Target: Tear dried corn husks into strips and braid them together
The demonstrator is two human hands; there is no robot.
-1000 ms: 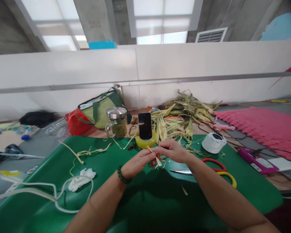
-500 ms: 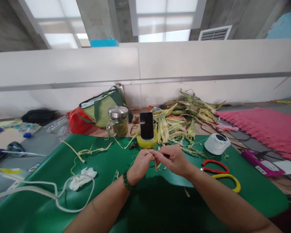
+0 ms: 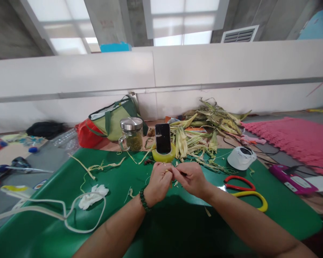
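My left hand [image 3: 159, 182], a dark green bead bracelet [image 3: 143, 200] at its wrist, is closed in a pinch. Against it presses my right hand [image 3: 190, 178], its fingers closed too. Between them they grip a thin tan strip of corn husk [image 3: 171, 185], mostly hidden by the fingers. Just beyond the hands, a phone [image 3: 163, 139] leans upright in a yellow roll [image 3: 164, 156]. Dry corn husks [image 3: 181, 142] lie heaped behind on the right. Scissors with one red and one yellow handle [image 3: 249, 194] rest by my right forearm.
A green mat [image 3: 118, 222] covers the work surface. On its left lie a white cord [image 3: 82, 231] and a crumpled tissue [image 3: 93, 197]. Behind stand a glass jar mug [image 3: 131, 134] and a green bag [image 3: 115, 123]. A white cup-like object [image 3: 240, 159] and a magenta power strip [image 3: 292, 179] are at right.
My left hand has rolled over and its fingers have curled tighter against the right hand. Less of the husk strip shows below the fingers.
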